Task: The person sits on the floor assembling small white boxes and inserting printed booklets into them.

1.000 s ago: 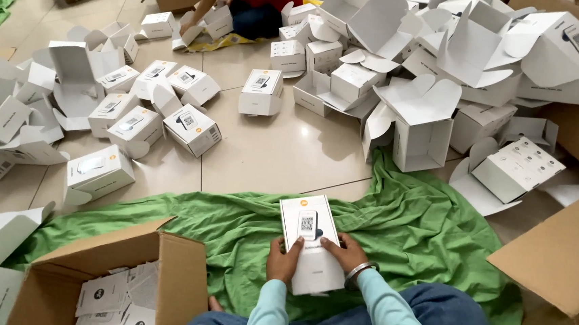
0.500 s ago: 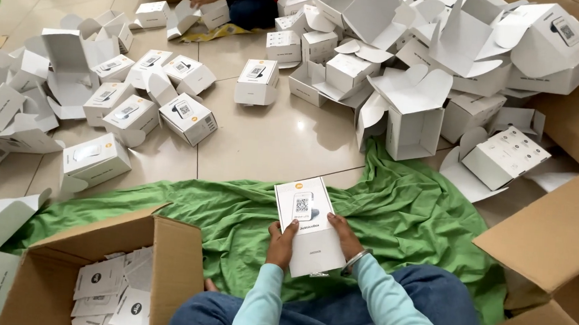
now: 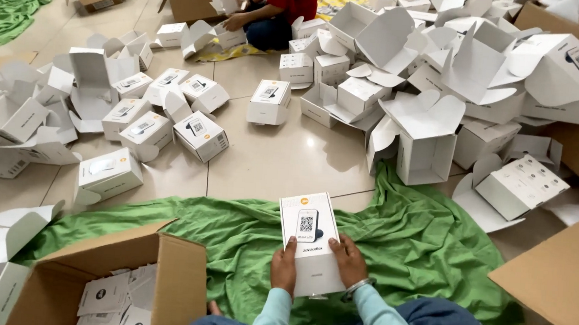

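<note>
White carton [image 3: 311,242], printed on its top face with a small device picture, is held directly in front of the person, over the green cloth [image 3: 426,247] spread on the tiled floor [image 3: 283,162]. Its long axis runs away from the body, tilted slightly to the left at the far end. Both hands are clamped on its near half: the left hand [image 3: 284,267] is pressed against the left edge and the right hand [image 3: 348,261] against the right edge, with the carton between them. Neither hand is clearly nearer; the grip is about even, at matching height. An open brown cardboard box [image 3: 125,273] holding flat white leaflets is seen just to the left of the left hand, close by. Many more white cartons, shut and open, are scattered further off on the floor, well apart from the hands.
</note>
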